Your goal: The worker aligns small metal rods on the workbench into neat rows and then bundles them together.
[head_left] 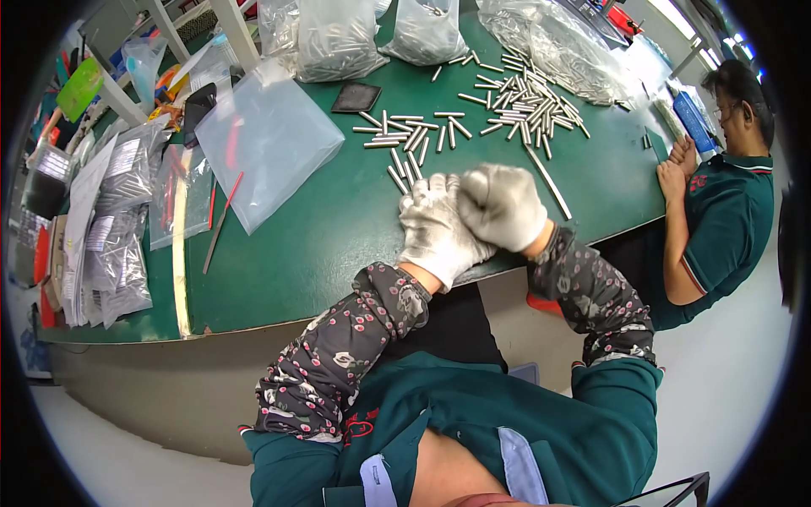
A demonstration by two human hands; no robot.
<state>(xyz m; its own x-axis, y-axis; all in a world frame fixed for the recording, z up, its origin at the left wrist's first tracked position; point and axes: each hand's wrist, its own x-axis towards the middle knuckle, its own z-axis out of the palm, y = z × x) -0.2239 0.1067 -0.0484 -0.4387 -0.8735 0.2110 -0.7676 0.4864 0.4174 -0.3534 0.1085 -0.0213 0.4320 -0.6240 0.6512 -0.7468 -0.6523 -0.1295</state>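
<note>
My left hand (437,228), in a whitish work glove, rests near the front edge of the green table with its fingers bent and drawn together. Right against it is my right hand (503,207), gloved too and curled into a fist. Whatever either one holds is hidden by the gloves. Just beyond my left fingers lie a few short metal rods (399,178), part of a loose group. A larger heap of the same silvery rods (528,108) spreads farther back. To the right of my hands, a flat metal strip (549,183) lies slantwise on the table.
A black square pad (356,97) and a clear plastic bag (274,135) lie left of the rods, with a thin red-handled tool (223,223) nearby. Filled bags (338,42) stand at the back. Packets (122,253) crowd the left end. A co-worker (718,220) sits at right.
</note>
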